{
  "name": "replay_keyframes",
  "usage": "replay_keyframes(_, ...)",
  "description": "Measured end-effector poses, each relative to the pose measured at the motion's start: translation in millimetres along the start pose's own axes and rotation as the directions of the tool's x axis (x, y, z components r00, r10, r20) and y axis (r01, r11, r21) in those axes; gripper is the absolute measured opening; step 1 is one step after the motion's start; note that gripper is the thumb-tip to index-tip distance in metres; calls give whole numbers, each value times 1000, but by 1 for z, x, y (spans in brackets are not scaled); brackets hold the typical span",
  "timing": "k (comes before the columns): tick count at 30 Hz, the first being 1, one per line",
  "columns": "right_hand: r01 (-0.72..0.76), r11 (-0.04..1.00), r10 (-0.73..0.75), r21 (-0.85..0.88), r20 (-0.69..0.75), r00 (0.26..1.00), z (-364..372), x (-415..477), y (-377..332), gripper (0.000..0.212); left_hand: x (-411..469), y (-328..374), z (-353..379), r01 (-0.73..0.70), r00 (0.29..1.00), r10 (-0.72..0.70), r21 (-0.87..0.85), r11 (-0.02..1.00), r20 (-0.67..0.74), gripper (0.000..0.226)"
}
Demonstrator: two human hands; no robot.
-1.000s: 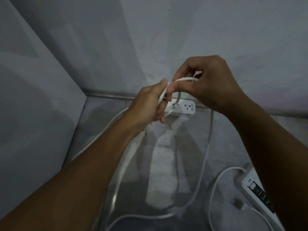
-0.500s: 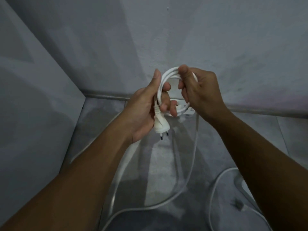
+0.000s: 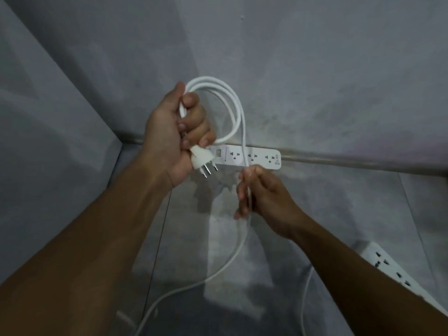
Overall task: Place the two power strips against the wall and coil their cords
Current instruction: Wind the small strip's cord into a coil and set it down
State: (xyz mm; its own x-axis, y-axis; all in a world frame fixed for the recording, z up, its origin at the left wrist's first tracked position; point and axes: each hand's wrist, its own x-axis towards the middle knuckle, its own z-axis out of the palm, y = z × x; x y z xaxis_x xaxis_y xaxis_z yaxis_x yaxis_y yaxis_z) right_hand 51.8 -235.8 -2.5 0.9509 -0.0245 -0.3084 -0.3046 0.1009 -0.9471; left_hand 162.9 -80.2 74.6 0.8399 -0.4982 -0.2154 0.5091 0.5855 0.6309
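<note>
Above a grey floor [image 3: 315, 214], loops of white power cord [image 3: 232, 112] and its three-pin plug [image 3: 202, 159] are gripped by the left hand [image 3: 174, 132]; at 5 o'clock, the trailing cord is pinched by the right hand [image 3: 261, 195]. One white plastic power strip [image 3: 257, 157] lies against the wall [image 3: 315, 81]; another [image 3: 392, 270] lies at 4 o'clock.

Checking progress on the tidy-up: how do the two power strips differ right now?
The far power strip lies flat along the wall's base; the near power strip sits out on the floor at lower right, angled. The far one shows nearly whole; the near one is partly hidden by the right arm. Both are white, sockets up.
</note>
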Motion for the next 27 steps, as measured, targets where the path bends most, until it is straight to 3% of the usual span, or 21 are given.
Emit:
replay_keyframes(2, -49, 999, 48, 13, 96, 994, 1, -5, 1, 24, 1, 4, -3, 3, 1000, -3, 35, 999, -18, 43)
replay_keyframes(4, -51, 995, 64, -86, 160, 985, -1, -3, -2, 22, -1, 3, -6, -1, 999, 3, 50, 999, -47, 43)
replay_keyframes(9, 152, 884, -19, -441, 291, 957, 6, -9, 29, 24, 2, 13, -3, -111, 990, 110, -3, 994, -91, 42)
replay_keyframes(11, 180, 884, -63, -432, 271, 960, 10, -18, 45, 25, 6, 23, 3, -155, 983, 155, 5, 988, -94, 42)
replay_keyframes(13, 186, 908, -149, -375, 124, 981, 10, -18, 48, 30, 7, 27, 6, -167, 980, 172, 56, 984, -101, 44)
replay_keyframes(15, 215, 788, -279, -577, -23, 960, 3, -12, 40, 36, 6, 25, 6, -170, 977, 183, 126, 977, -105, 45)
replay_keyframes(17, 160, 522, -332, -837, -26, 943, -7, -5, 26, 41, 5, 19, 3, -172, 973, 199, 211, 962, -115, 46)
replay_keyframes(19, 132, 337, -285, -932, 32, 958, -18, 1, 2, 39, 4, 12, 0, -189, 961, 244, 330, 925, -133, 44)
replay_keyframes(23, 359, 217, -168, -908, 327, 930, -24, 2, -55, 35, -2, -5, 4, -172, 945, 290, 526, 833, -151, 39)
replay_keyframes(27, 527, 244, -292, -814, 457, 840, -24, -2, -101, 27, -10, -17, 4, -159, 962, 269, 708, 688, -45, 39)
